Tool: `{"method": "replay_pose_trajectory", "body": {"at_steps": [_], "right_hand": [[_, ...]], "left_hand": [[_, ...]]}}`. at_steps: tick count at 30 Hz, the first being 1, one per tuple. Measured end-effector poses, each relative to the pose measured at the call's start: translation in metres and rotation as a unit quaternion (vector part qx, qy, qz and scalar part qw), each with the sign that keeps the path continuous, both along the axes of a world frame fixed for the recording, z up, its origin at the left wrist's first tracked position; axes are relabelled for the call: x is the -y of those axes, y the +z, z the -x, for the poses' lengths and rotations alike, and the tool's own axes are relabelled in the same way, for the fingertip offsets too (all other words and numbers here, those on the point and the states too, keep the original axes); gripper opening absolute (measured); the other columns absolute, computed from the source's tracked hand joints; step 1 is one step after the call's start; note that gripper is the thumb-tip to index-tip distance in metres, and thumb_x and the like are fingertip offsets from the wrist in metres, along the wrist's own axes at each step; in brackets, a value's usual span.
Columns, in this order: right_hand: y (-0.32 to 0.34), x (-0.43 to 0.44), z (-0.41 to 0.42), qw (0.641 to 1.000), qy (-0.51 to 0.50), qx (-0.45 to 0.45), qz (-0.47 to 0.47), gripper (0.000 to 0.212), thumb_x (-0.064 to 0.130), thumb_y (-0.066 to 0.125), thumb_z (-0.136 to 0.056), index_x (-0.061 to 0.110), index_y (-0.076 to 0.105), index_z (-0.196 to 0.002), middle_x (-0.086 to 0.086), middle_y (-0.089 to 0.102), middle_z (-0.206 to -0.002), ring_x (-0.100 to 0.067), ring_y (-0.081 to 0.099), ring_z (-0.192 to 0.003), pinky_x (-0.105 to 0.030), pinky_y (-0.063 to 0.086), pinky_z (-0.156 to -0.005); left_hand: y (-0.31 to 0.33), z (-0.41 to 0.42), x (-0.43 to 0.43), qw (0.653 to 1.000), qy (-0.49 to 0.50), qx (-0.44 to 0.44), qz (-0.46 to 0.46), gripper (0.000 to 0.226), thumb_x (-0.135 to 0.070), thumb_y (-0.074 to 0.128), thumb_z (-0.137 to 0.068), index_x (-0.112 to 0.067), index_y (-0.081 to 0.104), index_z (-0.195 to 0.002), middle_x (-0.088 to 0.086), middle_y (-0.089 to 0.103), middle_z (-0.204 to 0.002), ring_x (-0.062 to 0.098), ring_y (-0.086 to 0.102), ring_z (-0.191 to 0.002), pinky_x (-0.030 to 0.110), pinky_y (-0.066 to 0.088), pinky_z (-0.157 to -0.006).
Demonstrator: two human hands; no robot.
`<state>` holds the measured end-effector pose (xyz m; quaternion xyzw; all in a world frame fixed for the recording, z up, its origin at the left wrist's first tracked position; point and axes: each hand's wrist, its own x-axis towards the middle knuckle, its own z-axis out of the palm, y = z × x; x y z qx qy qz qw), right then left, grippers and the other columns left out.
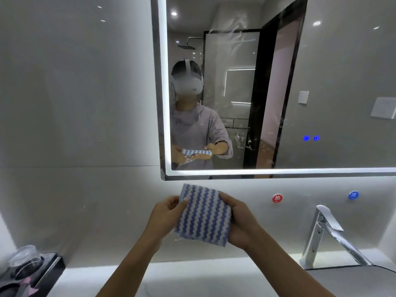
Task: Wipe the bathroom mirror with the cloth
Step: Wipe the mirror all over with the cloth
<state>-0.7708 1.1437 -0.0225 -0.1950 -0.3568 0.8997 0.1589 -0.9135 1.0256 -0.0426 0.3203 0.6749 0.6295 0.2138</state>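
Note:
A blue-and-white striped cloth [202,215] is held folded flat in front of me, just below the mirror's lower edge. My left hand [165,213] pinches its left edge and my right hand [240,224] grips its right side. The lit-edged bathroom mirror [334,86] fills the upper right of the view. White smears and streaks show on its glass near the middle and top. The mirror reflects a person holding the cloth.
A chrome faucet [325,234] stands at the right over a dark basin [353,279]. Red [277,198] and blue [353,195] round labels sit on the wall below the mirror. A black tray with a glass cup [23,260] sits at the lower left on the white counter [192,279].

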Motion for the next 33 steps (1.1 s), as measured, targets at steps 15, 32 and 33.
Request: {"method": "replay_pose_trajectory", "body": {"at_steps": [15, 32, 33], "right_hand": [[0.08, -0.058, 0.016, 0.958, -0.271, -0.092, -0.015, 0.051, 0.039, 0.042, -0.101, 0.007, 0.041, -0.14, -0.014, 0.051, -0.137, -0.035, 0.049, -0.123, -0.048, 0.04, -0.102], [0.089, -0.067, 0.124, 0.801, -0.409, -0.078, -0.43, 0.038, 0.037, 0.039, -0.098, 0.016, 0.046, -0.13, -0.005, 0.057, -0.124, -0.018, 0.056, -0.116, -0.034, 0.051, -0.097], [0.085, -0.065, 0.132, 0.793, -0.4, -0.075, -0.453, 0.046, 0.037, 0.04, -0.098, 0.013, 0.042, -0.137, -0.007, 0.053, -0.132, -0.02, 0.051, -0.124, -0.04, 0.046, -0.104]], "left_hand": [[0.091, 0.089, -0.046, 0.766, 0.175, -0.595, 0.168, 0.066, -0.043, 0.025, -0.102, -0.009, 0.002, -0.154, 0.007, -0.002, -0.162, 0.022, -0.005, -0.15, 0.03, -0.005, -0.115], [0.081, 0.131, -0.068, 0.677, 0.183, -0.674, 0.232, 0.07, -0.056, -0.016, -0.09, -0.01, -0.039, -0.138, 0.01, -0.043, -0.147, 0.026, -0.031, -0.141, 0.039, -0.019, -0.114], [0.081, 0.133, -0.068, 0.682, 0.181, -0.672, 0.226, 0.071, -0.057, -0.017, -0.089, -0.01, -0.037, -0.139, 0.01, -0.042, -0.148, 0.025, -0.031, -0.142, 0.038, -0.019, -0.114]]}}
